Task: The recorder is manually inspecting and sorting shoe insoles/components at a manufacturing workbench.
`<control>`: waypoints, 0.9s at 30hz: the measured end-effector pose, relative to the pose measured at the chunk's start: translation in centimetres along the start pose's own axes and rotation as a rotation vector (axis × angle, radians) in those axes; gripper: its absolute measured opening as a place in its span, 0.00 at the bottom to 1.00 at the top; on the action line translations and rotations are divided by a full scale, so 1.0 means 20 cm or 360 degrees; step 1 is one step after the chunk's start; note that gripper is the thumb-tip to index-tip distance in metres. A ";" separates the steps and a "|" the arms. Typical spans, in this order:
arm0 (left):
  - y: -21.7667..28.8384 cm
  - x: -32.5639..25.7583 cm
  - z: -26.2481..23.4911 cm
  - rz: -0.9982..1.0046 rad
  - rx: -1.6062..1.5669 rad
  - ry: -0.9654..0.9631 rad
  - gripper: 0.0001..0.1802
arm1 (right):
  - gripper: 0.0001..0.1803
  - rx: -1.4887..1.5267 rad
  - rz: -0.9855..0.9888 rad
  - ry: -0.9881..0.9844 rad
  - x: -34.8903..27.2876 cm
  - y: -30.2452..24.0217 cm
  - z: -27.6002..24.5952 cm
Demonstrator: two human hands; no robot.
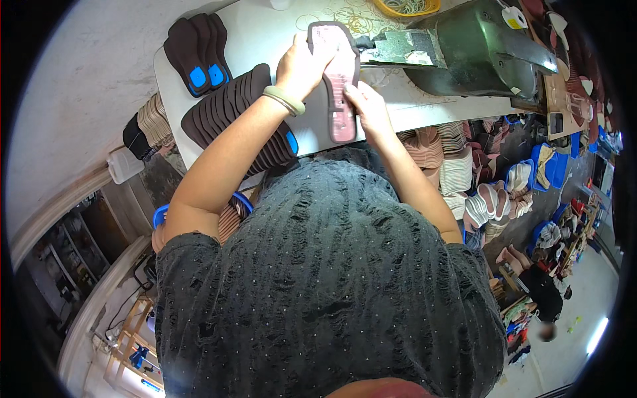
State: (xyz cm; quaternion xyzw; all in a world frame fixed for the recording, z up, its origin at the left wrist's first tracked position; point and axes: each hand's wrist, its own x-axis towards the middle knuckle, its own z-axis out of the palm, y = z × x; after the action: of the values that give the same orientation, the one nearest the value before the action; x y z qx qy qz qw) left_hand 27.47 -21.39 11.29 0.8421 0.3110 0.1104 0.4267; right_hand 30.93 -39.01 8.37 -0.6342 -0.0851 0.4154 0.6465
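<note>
Between my two hands a shoe insole [342, 118], pinkish on the face turned up and dark brown along its edge, is held over the white table with its long side pointing toward me. My left hand [300, 67] lies across its wider far end, fingers over the pink face, a pale bangle at the wrist. Gripping the near half from the right edge, my right hand [370, 113] has its thumb on top; its other fingers are mostly hidden. Left of my left forearm a long row of dark brown insoles [229, 109] lies overlapped, some with blue patches.
A smaller pile of dark insoles [192, 50] lies at the table's far left. A dark green machine [474, 50] with a metal plate [405, 50] stands right of my hands. Behind it sits a yellow basket [413, 12]. Stacked soles [454, 166] and blue bins [554, 169] crowd the right.
</note>
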 end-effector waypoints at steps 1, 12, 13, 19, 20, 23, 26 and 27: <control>0.00 0.01 0.00 -0.0076 0.0058 0.0027 0.30 | 0.10 -0.0002 0.0000 -0.0001 -0.01 -0.03 0.01; -0.06 -0.06 0.02 -0.0178 -0.0880 0.0021 0.24 | 0.12 -0.0184 -0.0107 -0.0074 -0.06 -0.14 -0.01; -0.04 -0.11 -0.01 -0.0197 -0.1394 -0.0035 0.17 | 0.14 -0.0130 -0.0134 -0.0071 -0.08 -0.16 0.02; 0.05 -0.24 -0.08 0.0012 -0.1480 -0.0013 0.19 | 0.15 0.0690 0.0106 -0.0080 -0.07 -0.29 0.07; 0.07 -0.24 -0.06 0.0106 -0.1292 0.0065 0.21 | 0.14 0.0469 -0.0110 -0.0044 -0.08 -0.27 0.05; 0.06 -0.27 -0.02 0.0270 -0.1498 0.0173 0.28 | 0.10 -0.0244 -0.0519 -0.0039 -0.10 -0.20 -0.02; 0.10 -0.30 -0.04 0.0327 -0.1353 0.0146 0.26 | 0.11 0.0166 -0.0402 0.0046 -0.10 -0.16 0.03; 0.13 -0.32 -0.05 0.0247 -0.1384 0.0069 0.24 | 0.12 0.0307 -0.0184 0.0038 -0.11 -0.19 0.04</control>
State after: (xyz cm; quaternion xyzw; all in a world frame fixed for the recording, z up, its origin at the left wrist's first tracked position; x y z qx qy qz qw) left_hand 23.04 -25.83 14.48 0.6025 0.1803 0.2802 0.7252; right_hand 30.67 -39.34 12.83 -0.5681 -0.0736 0.3760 0.7283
